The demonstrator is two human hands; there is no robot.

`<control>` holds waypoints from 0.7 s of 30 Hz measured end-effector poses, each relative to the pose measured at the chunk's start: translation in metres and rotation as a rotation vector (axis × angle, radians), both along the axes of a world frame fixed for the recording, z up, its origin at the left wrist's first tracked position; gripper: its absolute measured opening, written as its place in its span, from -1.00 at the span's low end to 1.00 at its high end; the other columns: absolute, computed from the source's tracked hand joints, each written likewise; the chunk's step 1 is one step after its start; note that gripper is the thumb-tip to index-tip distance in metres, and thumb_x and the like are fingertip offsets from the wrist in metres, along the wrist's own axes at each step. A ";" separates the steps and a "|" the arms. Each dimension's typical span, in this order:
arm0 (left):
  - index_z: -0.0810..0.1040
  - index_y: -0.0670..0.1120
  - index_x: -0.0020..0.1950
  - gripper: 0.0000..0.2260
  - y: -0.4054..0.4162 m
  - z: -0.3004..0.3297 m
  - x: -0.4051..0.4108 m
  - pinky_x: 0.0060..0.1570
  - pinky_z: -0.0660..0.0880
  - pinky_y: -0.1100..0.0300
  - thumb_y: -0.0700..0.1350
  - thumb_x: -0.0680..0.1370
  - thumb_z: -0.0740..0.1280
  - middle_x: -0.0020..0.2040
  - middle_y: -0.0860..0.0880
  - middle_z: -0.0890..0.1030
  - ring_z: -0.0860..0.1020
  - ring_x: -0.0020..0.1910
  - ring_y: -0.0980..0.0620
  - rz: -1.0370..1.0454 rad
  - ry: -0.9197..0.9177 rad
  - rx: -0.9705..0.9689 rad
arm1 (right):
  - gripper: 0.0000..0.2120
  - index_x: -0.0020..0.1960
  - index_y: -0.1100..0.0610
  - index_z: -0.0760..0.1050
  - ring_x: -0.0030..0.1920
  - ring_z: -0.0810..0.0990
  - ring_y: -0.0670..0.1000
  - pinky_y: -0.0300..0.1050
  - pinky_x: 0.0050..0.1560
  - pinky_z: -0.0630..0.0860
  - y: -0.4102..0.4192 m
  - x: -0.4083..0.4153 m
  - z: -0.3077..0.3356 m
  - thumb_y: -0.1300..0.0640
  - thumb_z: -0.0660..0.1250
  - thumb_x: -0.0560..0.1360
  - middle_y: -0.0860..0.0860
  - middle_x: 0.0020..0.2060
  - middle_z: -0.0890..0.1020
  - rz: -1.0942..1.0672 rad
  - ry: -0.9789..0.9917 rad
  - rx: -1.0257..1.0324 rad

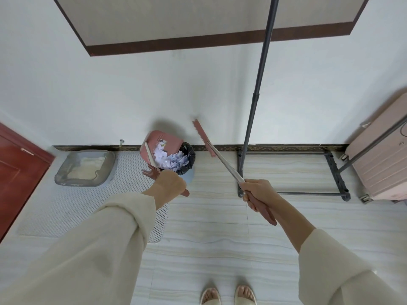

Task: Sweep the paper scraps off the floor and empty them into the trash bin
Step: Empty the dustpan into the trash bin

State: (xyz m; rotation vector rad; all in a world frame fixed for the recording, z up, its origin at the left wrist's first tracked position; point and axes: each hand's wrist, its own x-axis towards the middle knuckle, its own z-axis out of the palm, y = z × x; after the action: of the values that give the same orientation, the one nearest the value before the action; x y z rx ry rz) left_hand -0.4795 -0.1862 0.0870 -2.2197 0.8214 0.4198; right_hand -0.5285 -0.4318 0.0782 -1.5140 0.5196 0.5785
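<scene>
My left hand [170,186] grips the handle of a pink dustpan [164,139], which is tipped up over a small trash bin [188,156] lined with a black bag. White and pale purple paper scraps [169,160] lie in the bin's mouth and on the pan's lower edge. My right hand [256,193] grips the pink end of a broom handle, and the silver shaft runs up and left to the pink broom head [203,137], raised off the floor near the wall, right of the bin.
A grey litter tray [84,168] sits on a white perforated mat [66,208] at left, by a red door [15,172]. A grey clothes rack [251,119] stands right of the bin, with a pink suitcase [381,164] at far right. My sandalled feet [228,294] stand on tiled floor.
</scene>
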 end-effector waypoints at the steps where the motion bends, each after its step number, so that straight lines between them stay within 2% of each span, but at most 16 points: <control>1: 0.49 -0.12 0.01 -0.83 0.000 0.000 0.001 -0.52 0.10 0.24 -0.34 0.53 0.21 -0.19 0.04 0.55 0.59 -0.08 0.00 -0.008 0.004 0.013 | -0.79 -0.28 0.20 0.35 -0.69 0.38 -0.09 -0.37 -0.67 0.28 -0.001 -0.001 -0.001 0.30 0.23 0.53 0.11 -0.45 0.39 -0.003 -0.003 0.004; 2: 0.50 -0.13 0.03 -0.85 -0.001 0.000 0.000 -0.52 0.10 0.24 -0.31 0.55 0.20 -0.13 0.03 0.58 0.59 -0.07 -0.01 -0.010 0.012 0.022 | -0.76 -0.30 0.20 0.34 -0.69 0.37 -0.09 -0.37 -0.67 0.27 -0.002 -0.002 -0.001 0.30 0.23 0.53 0.11 -0.45 0.39 -0.004 -0.004 0.005; 6: 0.53 -0.13 0.05 -0.85 -0.009 -0.004 -0.006 -0.51 0.09 0.23 -0.17 0.60 0.18 -0.14 0.03 0.57 0.58 -0.04 -0.01 -0.032 0.048 0.064 | -0.75 -0.31 0.19 0.32 -0.69 0.35 -0.07 -0.35 -0.67 0.27 -0.004 -0.006 -0.003 0.29 0.23 0.53 0.11 -0.47 0.41 0.011 0.008 -0.008; 10: 0.53 -0.14 0.08 -0.85 -0.010 -0.018 -0.017 -0.51 0.11 0.21 -0.17 0.59 0.20 -0.03 -0.01 0.61 0.58 -0.03 -0.04 0.001 0.062 0.120 | -0.91 -0.15 0.23 0.41 -0.69 0.35 -0.06 -0.35 -0.66 0.28 -0.007 -0.012 -0.006 0.27 0.22 0.54 0.09 -0.49 0.44 0.026 0.036 0.000; 13: 0.52 -0.14 0.09 -0.86 -0.013 -0.025 -0.020 -0.42 0.25 0.20 -0.22 0.56 0.23 -0.03 -0.01 0.61 0.58 -0.05 -0.03 0.022 0.055 0.109 | -0.96 -0.10 0.21 0.43 -0.67 0.35 -0.06 -0.34 -0.65 0.28 -0.010 -0.015 -0.008 0.26 0.23 0.53 0.08 -0.49 0.46 0.036 0.047 -0.009; 16: 0.52 -0.13 0.08 -0.85 -0.014 -0.018 -0.011 -0.40 0.27 0.21 -0.24 0.55 0.23 -0.05 0.00 0.61 0.59 -0.05 -0.03 0.018 0.018 0.067 | -0.94 -0.13 0.19 0.40 -0.67 0.35 -0.06 -0.34 -0.65 0.28 -0.010 -0.016 -0.006 0.25 0.23 0.53 0.09 -0.48 0.45 0.029 0.047 -0.002; 19: 0.54 -0.13 0.06 -0.86 -0.010 -0.007 -0.003 -0.24 0.39 0.20 -0.24 0.54 0.24 -0.03 -0.02 0.62 0.59 -0.01 -0.05 -0.002 -0.037 0.058 | -0.85 -0.22 0.18 0.35 -0.66 0.35 -0.05 -0.33 -0.65 0.27 -0.010 -0.016 -0.002 0.26 0.23 0.52 0.09 -0.49 0.45 0.019 0.040 0.007; 21: 0.53 -0.11 -0.02 -0.88 -0.009 -0.002 0.000 -0.28 0.38 0.19 -0.28 0.53 0.25 -0.11 0.00 0.61 0.58 -0.10 -0.02 -0.007 -0.065 0.057 | -0.80 -0.28 0.19 0.34 -0.67 0.35 -0.05 -0.34 -0.65 0.27 -0.010 -0.015 0.000 0.28 0.23 0.51 0.09 -0.49 0.44 0.005 0.024 0.018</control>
State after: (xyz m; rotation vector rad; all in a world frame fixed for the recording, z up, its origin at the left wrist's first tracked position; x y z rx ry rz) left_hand -0.4799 -0.1955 0.0855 -2.1651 0.7734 0.3612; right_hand -0.5435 -0.4415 0.0785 -1.4932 0.5279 0.6038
